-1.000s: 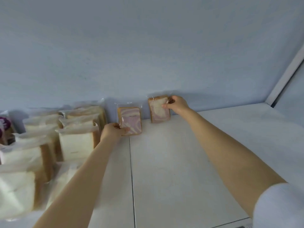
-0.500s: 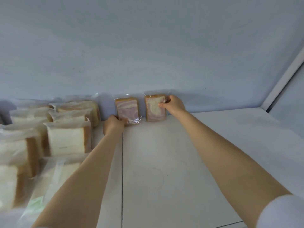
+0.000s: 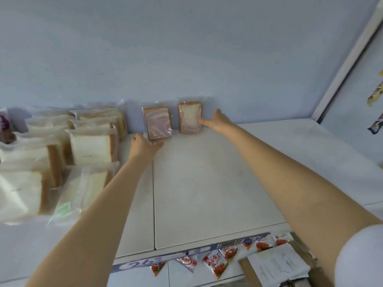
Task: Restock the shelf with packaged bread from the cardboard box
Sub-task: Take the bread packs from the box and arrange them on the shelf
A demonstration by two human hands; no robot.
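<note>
left hand (image 3: 143, 146) slack at left pack (image 3: 158, 123) base; right hand (image 3: 218, 121) slack at right pack (image 3: 190, 118) edge

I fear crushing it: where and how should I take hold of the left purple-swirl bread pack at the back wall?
Pinch the left swirl pack by its two crust edges, coming from the front. It stands upright against the back wall, broad face toward you, with gaps on both sides. The left hand is nearest.

On the shelf (image 3: 207, 183), the left marbled bread pack (image 3: 157, 123) stands against the back wall (image 3: 186, 59). Just right of it stands a second marbled bread pack (image 3: 190, 118). Left of it are rows of white toast packs (image 3: 91, 148). Before it, below the shelf edge, lie snack packets (image 3: 215, 264) and the cardboard box (image 3: 246, 271).
</note>
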